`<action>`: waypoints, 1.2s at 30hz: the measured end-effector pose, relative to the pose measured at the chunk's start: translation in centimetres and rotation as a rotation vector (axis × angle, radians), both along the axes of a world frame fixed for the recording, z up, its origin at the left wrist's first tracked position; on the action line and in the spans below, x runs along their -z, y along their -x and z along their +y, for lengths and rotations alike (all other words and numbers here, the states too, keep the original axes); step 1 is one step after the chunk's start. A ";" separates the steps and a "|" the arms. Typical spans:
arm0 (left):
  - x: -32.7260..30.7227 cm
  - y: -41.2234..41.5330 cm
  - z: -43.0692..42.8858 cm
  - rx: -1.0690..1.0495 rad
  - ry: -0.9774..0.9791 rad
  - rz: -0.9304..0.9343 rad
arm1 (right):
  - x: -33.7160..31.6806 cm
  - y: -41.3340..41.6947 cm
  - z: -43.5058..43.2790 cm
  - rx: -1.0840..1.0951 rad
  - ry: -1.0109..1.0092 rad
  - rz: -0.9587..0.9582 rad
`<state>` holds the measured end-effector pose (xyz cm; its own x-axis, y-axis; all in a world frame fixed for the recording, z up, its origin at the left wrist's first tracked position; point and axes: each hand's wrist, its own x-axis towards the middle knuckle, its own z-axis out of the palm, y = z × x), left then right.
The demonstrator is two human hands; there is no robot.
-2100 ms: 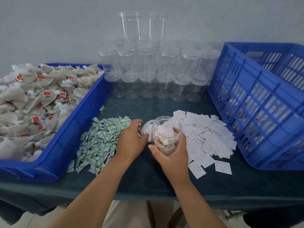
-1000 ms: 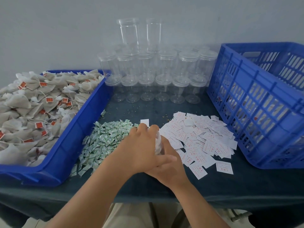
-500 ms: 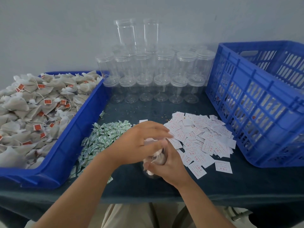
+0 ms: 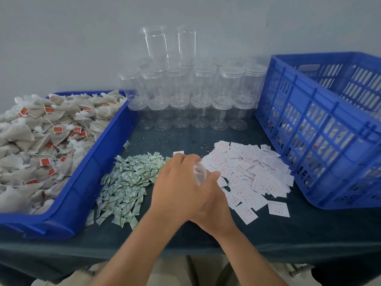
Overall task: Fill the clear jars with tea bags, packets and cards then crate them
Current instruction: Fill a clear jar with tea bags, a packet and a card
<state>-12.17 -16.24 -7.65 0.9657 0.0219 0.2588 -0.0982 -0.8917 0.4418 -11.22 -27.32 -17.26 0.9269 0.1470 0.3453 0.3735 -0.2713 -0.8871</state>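
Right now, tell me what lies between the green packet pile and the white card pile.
In the head view, both hands: the left hand over the right hand, closed around a clear jar.

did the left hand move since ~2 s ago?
Yes. The left hand has gone from beside the heap of small green packets rightward, toward the pile of white paper cards, and now lies over the right hand and the clear plastic jar.

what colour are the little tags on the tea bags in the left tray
Red-orange, on pale beige tea bags; clearest in the head view.
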 end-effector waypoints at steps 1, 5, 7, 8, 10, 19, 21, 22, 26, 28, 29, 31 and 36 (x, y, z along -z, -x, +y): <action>0.0 0.0 -0.1 0.037 0.007 -0.069 | 0.0 0.1 -0.1 0.013 0.003 0.000; -0.7 -0.7 1.8 0.261 0.102 -0.084 | -0.3 0.5 -0.5 -0.001 -0.054 0.024; -1.0 -0.9 2.6 0.341 0.196 -0.052 | -0.9 0.6 -0.3 0.008 -0.069 0.026; -1.0 -1.0 2.8 0.368 0.236 -0.050 | -1.1 0.6 -0.2 0.012 -0.084 0.027; -0.7 -0.9 3.0 0.379 0.295 -0.051 | -1.1 0.6 -0.1 0.019 -0.102 0.027; 1.6 -0.3 0.9 -0.086 0.432 0.038 | -0.8 0.7 -0.1 0.109 -0.051 0.003; 1.8 -0.4 1.1 -0.091 0.504 0.021 | -0.7 0.7 -0.3 0.091 -0.031 0.016; 2.0 -0.5 1.3 -0.088 0.531 0.023 | -0.6 0.6 -0.4 0.077 -0.018 0.037; 2.4 -0.7 2.1 -0.038 0.615 0.057 | -0.2 0.1 -0.3 0.041 0.002 0.124; 2.6 -0.9 2.5 -0.006 0.631 0.066 | -0.1 -0.1 -0.3 0.036 0.024 0.130; 2.7 -1.0 2.6 0.007 0.627 0.065 | -0.1 -0.2 -0.4 0.031 0.031 0.130; 2.9 -1.2 2.9 0.029 0.627 0.064 | 0.0 -0.4 -0.4 0.020 0.019 0.144; 4.6 -1.2 3.0 0.225 0.862 -0.052 | 0.1 -0.6 -0.3 -0.001 -0.140 0.188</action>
<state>-10.96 -13.27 -12.28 0.9580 0.0404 0.2840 -0.2698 -0.2091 0.9399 -10.67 -27.59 -17.31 0.9767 0.1107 0.1837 0.1983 -0.1406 -0.9700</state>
